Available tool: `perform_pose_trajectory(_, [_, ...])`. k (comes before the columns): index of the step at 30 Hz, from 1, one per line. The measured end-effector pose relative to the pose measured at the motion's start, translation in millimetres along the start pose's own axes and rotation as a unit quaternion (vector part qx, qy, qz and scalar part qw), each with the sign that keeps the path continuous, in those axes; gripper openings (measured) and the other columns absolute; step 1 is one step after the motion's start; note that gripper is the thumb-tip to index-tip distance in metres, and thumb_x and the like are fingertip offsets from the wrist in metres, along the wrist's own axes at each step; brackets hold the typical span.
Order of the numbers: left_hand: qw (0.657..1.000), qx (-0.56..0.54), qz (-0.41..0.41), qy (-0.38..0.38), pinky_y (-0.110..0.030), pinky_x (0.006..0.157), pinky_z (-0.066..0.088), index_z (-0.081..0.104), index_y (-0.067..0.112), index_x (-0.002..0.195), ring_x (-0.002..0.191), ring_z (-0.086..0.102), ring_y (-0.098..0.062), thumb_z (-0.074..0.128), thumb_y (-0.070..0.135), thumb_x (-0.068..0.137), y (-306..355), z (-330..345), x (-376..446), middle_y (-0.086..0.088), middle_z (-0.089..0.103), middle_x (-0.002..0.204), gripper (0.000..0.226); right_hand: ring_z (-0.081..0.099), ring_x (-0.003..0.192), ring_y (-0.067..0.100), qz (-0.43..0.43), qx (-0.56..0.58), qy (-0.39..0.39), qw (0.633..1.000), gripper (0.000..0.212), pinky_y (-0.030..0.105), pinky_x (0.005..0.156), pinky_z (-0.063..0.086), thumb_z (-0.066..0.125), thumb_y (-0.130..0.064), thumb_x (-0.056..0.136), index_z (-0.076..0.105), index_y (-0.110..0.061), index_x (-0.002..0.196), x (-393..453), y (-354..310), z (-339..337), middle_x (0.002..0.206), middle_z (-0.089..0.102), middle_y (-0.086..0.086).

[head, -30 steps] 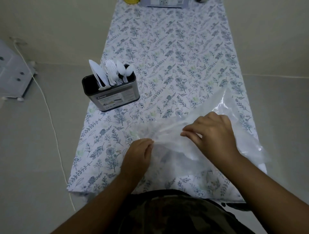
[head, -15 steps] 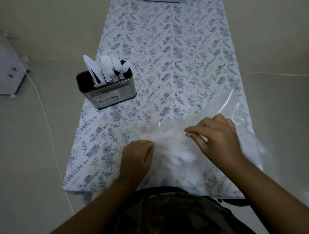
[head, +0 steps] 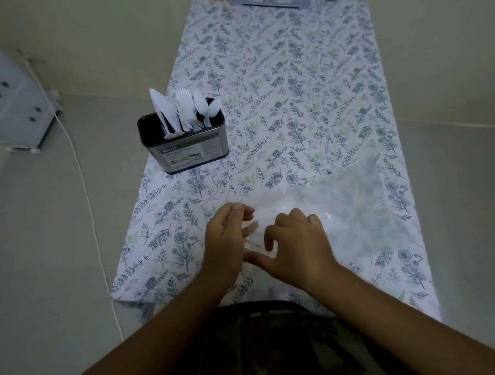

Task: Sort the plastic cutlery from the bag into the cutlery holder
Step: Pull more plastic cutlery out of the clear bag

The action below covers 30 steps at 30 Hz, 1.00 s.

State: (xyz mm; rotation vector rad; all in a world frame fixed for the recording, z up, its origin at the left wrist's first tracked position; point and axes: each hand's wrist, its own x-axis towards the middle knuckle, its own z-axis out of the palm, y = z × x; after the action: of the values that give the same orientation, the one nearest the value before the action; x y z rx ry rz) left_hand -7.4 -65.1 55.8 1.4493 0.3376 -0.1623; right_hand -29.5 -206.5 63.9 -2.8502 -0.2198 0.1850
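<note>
A clear plastic bag [head: 361,214] lies flat on the near right of the flowered tablecloth [head: 281,93]. I cannot make out any cutlery inside it. My left hand [head: 227,241] pinches the bag's left edge, thumb on top and fingertips showing through the film. Close beside it, my right hand [head: 297,249] rests on the bag with its fingers curled into the plastic and its thumb stretched toward the left hand. A black metal cutlery holder [head: 192,150] stands at the table's left edge. It holds white plastic knives [head: 163,112], forks [head: 184,107] and spoons [head: 205,107], all upright.
The table is narrow, and floor drops away on both sides. A white cable [head: 88,203] runs along the floor at left, beside a pale plastic unit [head: 18,107]. A flat object [head: 270,3] sits at the table's far end.
My right hand has moved left and nearer, close to my left hand. The bag has flattened out on the table, and my left fingers now show under its film.
</note>
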Motion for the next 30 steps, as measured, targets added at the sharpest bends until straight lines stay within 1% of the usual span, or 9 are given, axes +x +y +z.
perform_pose_trajectory(4, [0.997, -0.004, 0.054, -0.047, -0.035, 0.083, 0.058, 0.059, 0.000, 0.082, 0.086, 0.061, -0.021, 0.042, 0.021, 0.100, -2.9, -9.8, 2.1, -0.016, 0.060, 0.085, 0.032, 0.054, 0.083, 0.021, -0.008, -0.003, 0.001, 1.000, 0.035, 0.036, 0.072, 0.031, 0.055, -0.055, 0.082, 0.071, -0.029, 0.065, 5.3, 9.1, 5.3, 0.072, 0.058, -0.009])
perform_pose_trajectory(6, [0.985, 0.105, 0.130, -0.047, -0.034, 0.070, 0.053, 0.056, 0.003, 0.076, 0.075, 0.058, -0.020, 0.045, 0.026, 0.095, -14.6, -23.3, 8.7, -0.013, 0.057, 0.074, 0.031, 0.053, 0.087, 0.021, -0.004, 0.029, 0.010, 1.000, 0.029, 0.036, 0.075, 0.031, 0.055, -0.044, 0.085, 0.073, -0.028, 0.069, 4.2, 16.3, 5.9, 0.076, 0.061, -0.010])
perform_pose_trajectory(9, [0.912, 0.309, 0.246, -0.112, -0.039, 0.070, 0.046, 0.056, 0.009, 0.078, 0.076, 0.053, -0.020, 0.049, 0.022, 0.094, -39.1, -44.7, 17.4, -0.002, 0.055, 0.077, 0.022, 0.052, 0.097, 0.016, 0.016, 0.117, 0.023, 0.993, 0.027, 0.031, 0.084, 0.024, 0.056, -0.038, 0.089, 0.072, -0.022, 0.075, 5.0, 24.9, 3.6, 0.085, 0.065, -0.012])
perform_pose_trajectory(12, [0.831, 0.420, 0.305, -0.199, -0.035, 0.098, 0.046, 0.065, 0.009, 0.103, 0.108, 0.054, -0.021, 0.060, 0.016, 0.088, -59.3, -53.9, 23.1, -0.005, 0.061, 0.109, 0.017, 0.052, 0.099, 0.013, 0.020, 0.162, 0.038, 0.986, 0.023, 0.032, 0.089, 0.029, 0.056, -0.036, 0.091, 0.066, -0.024, 0.074, 7.3, 31.2, 0.9, 0.084, 0.060, -0.018])
perform_pose_trajectory(16, [0.771, 0.509, 0.303, -0.235, -0.040, 0.116, 0.032, 0.048, 0.001, 0.139, 0.134, 0.039, -0.028, 0.068, 0.022, 0.081, -68.0, -40.7, 32.0, -0.016, 0.047, 0.141, 0.064, 0.052, 0.094, 0.012, 0.017, 0.201, 0.033, 0.979, 0.021, 0.038, 0.089, 0.040, 0.056, -0.033, 0.092, 0.051, -0.035, 0.071, 10.7, 37.5, -1.6, 0.078, 0.053, -0.025])
perform_pose_trajectory(20, [0.726, 0.571, 0.295, -0.244, -0.044, 0.110, 0.039, 0.040, 0.001, 0.143, 0.129, 0.042, -0.031, 0.077, 0.044, 0.070, -65.4, -18.1, 45.5, -0.015, 0.048, 0.138, 0.092, 0.051, 0.094, 0.012, 0.033, 0.210, 0.006, 0.977, 0.027, 0.016, 0.089, 0.037, 0.056, -0.027, 0.092, 0.064, -0.013, 0.071, 14.6, 46.1, -3.1, 0.081, 0.063, -0.006])
perform_pose_trajectory(23, [0.717, 0.592, 0.267, -0.254, -0.042, 0.107, 0.035, 0.041, 0.007, 0.140, 0.126, 0.043, -0.029, 0.075, 0.059, 0.065, -66.6, -1.9, 54.8, -0.011, 0.048, 0.137, 0.098, 0.048, 0.095, 0.009, 0.060, 0.233, -0.011, 0.971, 0.025, 0.000, 0.086, 0.027, 0.061, -0.015, 0.097, 0.067, -0.007, 0.073, 16.0, 47.8, -9.9, 0.088, 0.068, 0.006])
perform_pose_trajectory(27, [0.697, 0.634, 0.226, -0.246, -0.046, 0.113, 0.030, 0.032, 0.006, 0.147, 0.136, 0.036, -0.032, 0.071, 0.067, 0.065, -73.9, 14.3, 63.0, -0.014, 0.038, 0.151, 0.110, 0.046, 0.095, 0.008, 0.093, 0.259, -0.019, 0.961, 0.025, 0.000, 0.083, 0.028, 0.060, -0.012, 0.098, 0.065, -0.007, 0.074, 17.7, 47.4, -15.2, 0.090, 0.067, 0.006])
perform_pose_trajectory(30, [0.676, 0.665, 0.220, -0.227, -0.046, 0.109, 0.032, 0.035, 0.007, 0.144, 0.132, 0.038, -0.033, 0.068, 0.067, 0.071, -74.1, 24.7, 63.7, -0.014, 0.042, 0.145, 0.100, 0.047, 0.095, 0.008, 0.109, 0.269, -0.012, 0.957, 0.025, 0.001, 0.083, 0.028, 0.059, -0.015, 0.098, 0.068, -0.010, 0.076, 19.5, 48.1, -14.9, 0.090, 0.065, 0.003])
